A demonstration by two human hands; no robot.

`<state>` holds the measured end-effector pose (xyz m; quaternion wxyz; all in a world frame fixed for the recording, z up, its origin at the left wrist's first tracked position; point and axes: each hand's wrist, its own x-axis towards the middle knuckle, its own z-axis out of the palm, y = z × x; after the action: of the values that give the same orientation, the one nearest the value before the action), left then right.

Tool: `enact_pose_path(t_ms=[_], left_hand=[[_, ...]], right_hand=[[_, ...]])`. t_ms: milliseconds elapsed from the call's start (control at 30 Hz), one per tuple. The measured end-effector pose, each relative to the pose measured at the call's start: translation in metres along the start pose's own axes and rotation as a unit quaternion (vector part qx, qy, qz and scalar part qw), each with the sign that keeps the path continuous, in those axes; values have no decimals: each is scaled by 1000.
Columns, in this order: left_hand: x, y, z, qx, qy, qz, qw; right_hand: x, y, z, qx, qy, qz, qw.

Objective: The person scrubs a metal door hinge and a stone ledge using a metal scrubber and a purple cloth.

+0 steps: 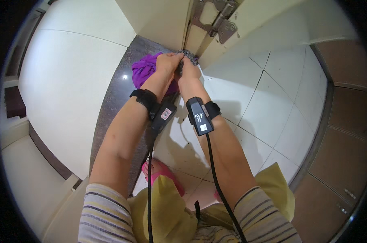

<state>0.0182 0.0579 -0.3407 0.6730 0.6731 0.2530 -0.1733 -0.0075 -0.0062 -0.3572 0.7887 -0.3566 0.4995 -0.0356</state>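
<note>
A grey steel wool scourer point(188, 54) is between my two hands, low by the bottom of the door jamb. My left hand point(168, 63) reaches in from the left, its fingertips pinching the scourer's near side. Close beside it, my right hand point(190, 70) grips the same scourer, with the wool showing past the fingers. A crumpled purple cloth point(142, 69) rests on the dark stone threshold point(115, 88), partly hidden behind my left hand and wrist. Both wrists carry strapped black devices with cables.
A metal door hinge point(223, 19) joins the cream door and frame above my hands. White floor tiles point(262, 106) spread to the right, up to brown cabinet doors point(347, 145). Large white tiles point(71, 76) lie left of the threshold. A pink slipper point(163, 173) is below.
</note>
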Motion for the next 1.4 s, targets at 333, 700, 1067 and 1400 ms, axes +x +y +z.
enact_pose_path(t_ms=[333, 700, 1067, 1400], left_hand=[[1, 17, 19, -247, 34, -151, 957], [-63, 45, 9, -359, -44, -38, 931], [-20, 35, 11, -342, 2, -188, 921], [-64, 68, 1, -408, -117, -120, 897]], right_hand=[[16, -16, 17, 17, -51, 40, 998], [-85, -65, -3, -70, -102, -63, 990], [-49, -48, 18, -7, -121, -26, 992], [-97, -78, 21, -26, -119, -122, 985]])
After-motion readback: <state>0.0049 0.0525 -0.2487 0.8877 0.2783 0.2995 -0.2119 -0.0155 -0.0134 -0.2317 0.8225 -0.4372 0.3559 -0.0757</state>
